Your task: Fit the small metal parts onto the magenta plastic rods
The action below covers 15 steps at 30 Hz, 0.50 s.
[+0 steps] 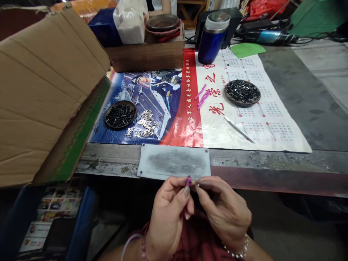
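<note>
My left hand [170, 214] is closed around a thin pink-purple piece [188, 181], held upright between thumb and index finger, a small dark tip at its top. Close beside it, my right hand [227, 210] pinches something tiny and silvery [198, 185], perhaps a small metal ring; the fingers hide most of it. Both hands are in front of the table edge, just below a grey metal plate [174, 161]. Farther back, small silver rings [145, 124] lie loose beside a round dish of black pieces [120, 114]. More pink-purple strips [203, 98] rest on the poster.
A second dish of black pieces [242, 93] and a pointed metal tool [239, 129] lie on the calendar poster [223, 139]. A blue tumbler [213, 38] and a wooden box [146, 56] stand behind. At left is an open cardboard box [51, 90]. Another person's arm [165, 7] shows at the back.
</note>
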### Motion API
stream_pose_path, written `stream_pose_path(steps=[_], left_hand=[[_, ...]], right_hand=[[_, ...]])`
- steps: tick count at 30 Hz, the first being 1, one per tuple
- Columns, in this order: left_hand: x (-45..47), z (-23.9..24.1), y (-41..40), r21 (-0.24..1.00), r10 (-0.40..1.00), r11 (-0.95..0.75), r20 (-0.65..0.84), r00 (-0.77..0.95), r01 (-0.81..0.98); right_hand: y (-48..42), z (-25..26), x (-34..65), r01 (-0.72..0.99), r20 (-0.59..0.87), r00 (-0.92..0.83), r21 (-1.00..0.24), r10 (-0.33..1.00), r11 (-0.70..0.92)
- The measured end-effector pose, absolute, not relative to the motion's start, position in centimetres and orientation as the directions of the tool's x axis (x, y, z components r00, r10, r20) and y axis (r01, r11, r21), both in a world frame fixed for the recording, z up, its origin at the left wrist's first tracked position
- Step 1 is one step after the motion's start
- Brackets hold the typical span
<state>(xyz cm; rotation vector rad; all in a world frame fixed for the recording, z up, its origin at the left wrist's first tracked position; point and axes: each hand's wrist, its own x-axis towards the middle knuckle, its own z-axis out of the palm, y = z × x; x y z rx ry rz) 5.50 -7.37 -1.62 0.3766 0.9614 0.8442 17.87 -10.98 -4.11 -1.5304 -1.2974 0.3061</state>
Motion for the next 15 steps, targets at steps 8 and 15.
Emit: stream_pose_path(steps=[8, 15], left_hand=[[5.5, -2.1, -7.6, 0.675, 0.792, 0.608, -0.554, 0.257, -0.417], [5.5, -2.8, -8.0, 0.735, 0.833, 0.553, -0.479, 0.278, -0.392]], right_hand=[[-10.1, -3.3, 17.4, 0.551, 0.432, 0.326, -0.81, 0.841, 0.202], [-10.3, -3.4, 17.2, 0.504, 0.414, 0.35, -0.839, 0.841, 0.203]])
